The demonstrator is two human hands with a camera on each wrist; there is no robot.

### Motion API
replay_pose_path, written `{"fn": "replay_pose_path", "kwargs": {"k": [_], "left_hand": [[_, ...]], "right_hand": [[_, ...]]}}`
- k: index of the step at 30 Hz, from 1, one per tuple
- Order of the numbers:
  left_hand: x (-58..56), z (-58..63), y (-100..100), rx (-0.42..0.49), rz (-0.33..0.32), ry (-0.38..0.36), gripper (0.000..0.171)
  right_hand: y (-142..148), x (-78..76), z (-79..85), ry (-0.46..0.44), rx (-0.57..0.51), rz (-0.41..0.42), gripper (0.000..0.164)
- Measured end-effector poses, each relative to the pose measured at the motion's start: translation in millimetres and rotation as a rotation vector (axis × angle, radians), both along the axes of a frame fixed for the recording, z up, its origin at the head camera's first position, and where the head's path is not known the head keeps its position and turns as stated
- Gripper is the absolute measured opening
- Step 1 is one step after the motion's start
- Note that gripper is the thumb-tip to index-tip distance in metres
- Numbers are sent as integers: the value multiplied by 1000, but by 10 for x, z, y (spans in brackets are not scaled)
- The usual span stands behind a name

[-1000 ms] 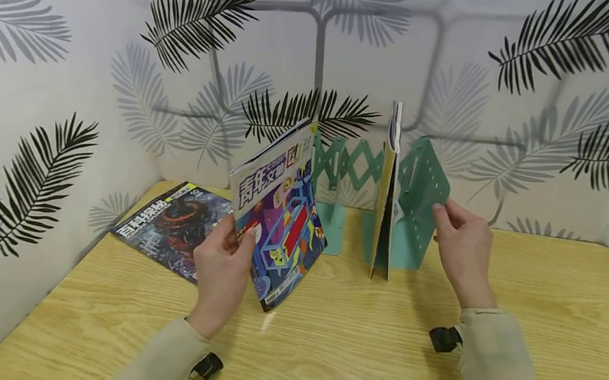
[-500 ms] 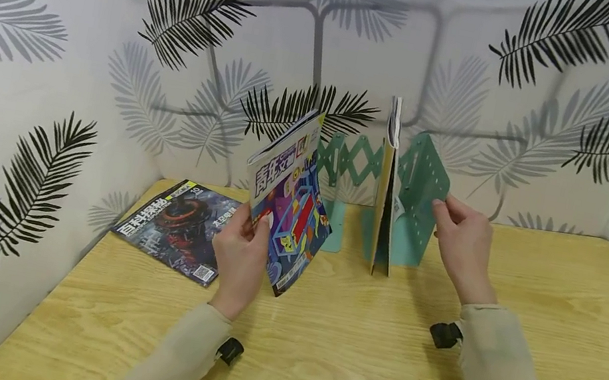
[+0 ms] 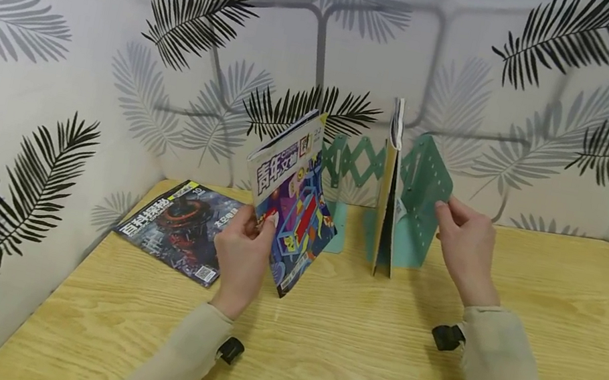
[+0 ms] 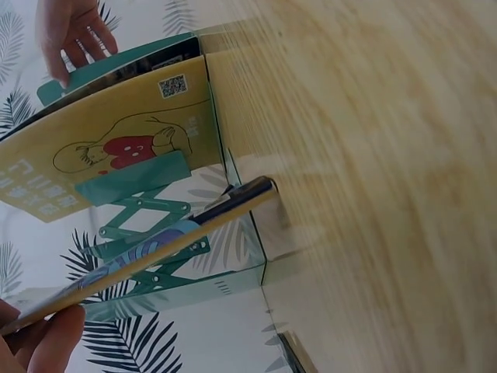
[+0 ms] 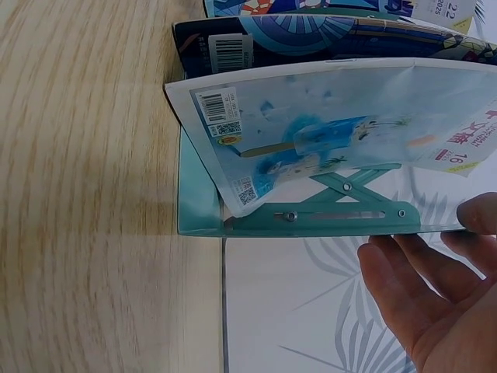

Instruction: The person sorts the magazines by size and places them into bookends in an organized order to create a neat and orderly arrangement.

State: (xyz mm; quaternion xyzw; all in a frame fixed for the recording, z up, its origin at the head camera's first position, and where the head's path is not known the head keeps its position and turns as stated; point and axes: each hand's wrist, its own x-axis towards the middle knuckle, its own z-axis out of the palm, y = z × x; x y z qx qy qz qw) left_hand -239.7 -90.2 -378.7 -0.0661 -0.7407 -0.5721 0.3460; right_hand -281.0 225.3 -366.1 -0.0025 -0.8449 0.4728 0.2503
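Observation:
My left hand (image 3: 239, 263) grips a colourful magazine (image 3: 296, 212) by its near edge, thumb on the cover, and holds it tilted above the table. Behind it stands a green expandable metal bookend (image 3: 427, 188) with a scissor lattice. My right hand (image 3: 465, 249) pinches the outer edge of its right end plate; in the right wrist view the thumb (image 5: 477, 214) lies on one side and the fingers on the other. A few thin magazines (image 3: 386, 191) stand upright against the inside of that plate. Their yellow back cover (image 4: 132, 144) shows in the left wrist view.
A dark magazine (image 3: 175, 228) lies flat at the left on the wooden table (image 3: 312, 354). The bookend's left base plate (image 3: 338, 226) sits partly hidden behind the held magazine. A leaf-patterned wall (image 3: 367, 45) rises close behind the table.
My left hand has moved right and slightly farther back with the magazine, toward the bookend, uncovering more of the dark magazine. The right hand stays at the end plate.

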Motion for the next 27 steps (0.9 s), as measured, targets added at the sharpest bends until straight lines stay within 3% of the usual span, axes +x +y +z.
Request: {"fn": "replay_pose_path", "kwargs": {"k": [3,13,27], "left_hand": [[-16,13,-7,-44,16,-15,4],[1,38,15,-134,-39,-48,13],[-68,35,86,-111,24,10,20]], "right_hand": [[16,7,1,1,0,-6,48],[33,17,-12,-5,-4,8,48],[20,-5,-21,-9,-11,17,50]]}}
